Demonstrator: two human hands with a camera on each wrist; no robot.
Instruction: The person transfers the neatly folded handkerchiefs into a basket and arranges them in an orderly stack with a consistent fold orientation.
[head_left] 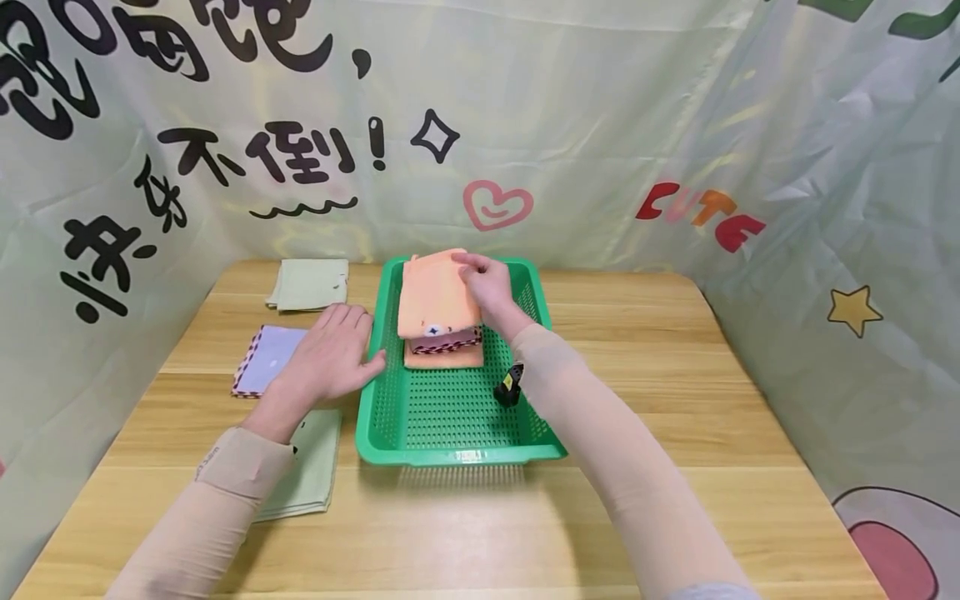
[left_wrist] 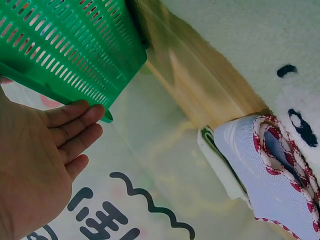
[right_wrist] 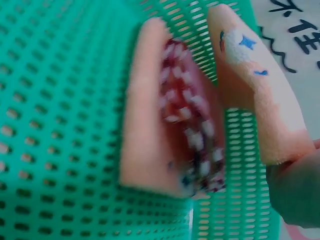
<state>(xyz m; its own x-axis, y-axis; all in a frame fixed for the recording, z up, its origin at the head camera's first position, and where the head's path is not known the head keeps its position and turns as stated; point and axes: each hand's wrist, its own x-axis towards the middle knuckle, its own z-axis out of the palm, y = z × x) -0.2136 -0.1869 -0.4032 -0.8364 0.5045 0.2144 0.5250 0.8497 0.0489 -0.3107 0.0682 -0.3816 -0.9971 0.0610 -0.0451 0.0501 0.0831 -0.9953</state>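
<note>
And here's the right hand point(head_left: 491, 292), pinching an orange towel point(head_left: 435, 292) by its right side, close to the far right corner. The left hand point(head_left: 330, 354) is farther off, fingers loosely extended, holding no cloth, its thumb at the left rim of the green basket point(head_left: 465, 457). Now the relation that matters: the towel lies to the left of that pinch, above the basket's far half, its long axis seeming to run from far edge to near edge. Below it sit a purple cloth point(head_left: 442, 342) and, lowest, a second orange towel point(head_left: 444, 362), with a clear gap between the held towel and that pair! Look at the textures: plush, soft-edged orange pile, a little animal face with a blue mark; smoother purple fabric with a checked, dark-and-pink border; hard plastic pierced all over with slots and holes. Out along the left edge of the wooden table point(head_left: 712, 500), a lilac cloth point(head_left: 272, 354) with checked trim lies between two folded pale green cloths point(head_left: 311, 282) point(head_left: 317, 467), flat and roughly rectangular.
</note>
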